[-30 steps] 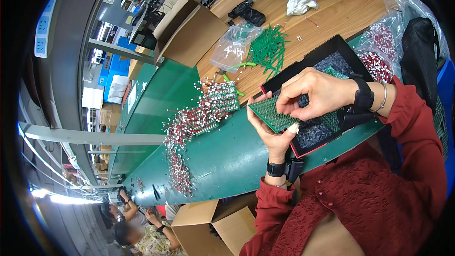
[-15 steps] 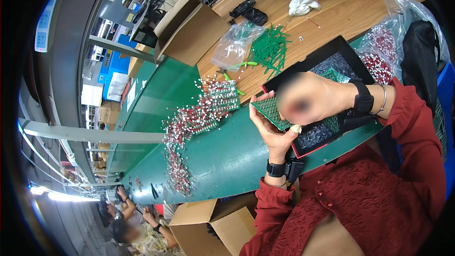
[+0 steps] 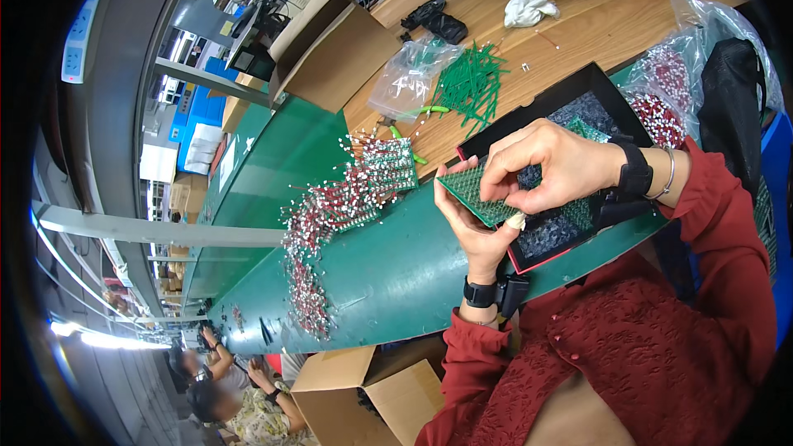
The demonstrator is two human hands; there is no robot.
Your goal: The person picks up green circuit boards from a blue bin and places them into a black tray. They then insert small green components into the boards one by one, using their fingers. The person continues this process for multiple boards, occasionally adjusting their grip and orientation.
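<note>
My left hand (image 3: 477, 239) grips a green circuit board panel (image 3: 465, 188) by its edges, tilted over the near left side of a black box (image 3: 596, 83). A pale cover sits on the left thumb tip. My right hand (image 3: 557, 163) is over the panel with thumb and fingers pinched together at its surface; what is between them, if anything, is too small to make out. More green boards (image 3: 588, 130) lie in the box on a speckled dark lining. To the left rests a heap of red-wired pieces with white ends (image 3: 351, 190), joined to green boards.
Green strips (image 3: 471, 83), a clear plastic bag (image 3: 413, 74) and green-handled cutters (image 3: 407, 134) lie beyond the heap. A bag of red-and-white wires (image 3: 658, 107) stands at right. Cardboard boxes (image 3: 334, 58) stand on the bench. Another person (image 3: 256, 413) works at far lower left.
My right hand's fingers have shifted slightly over the panel, now pinched at its surface. My left hand and the panel stay nearly where they were.
</note>
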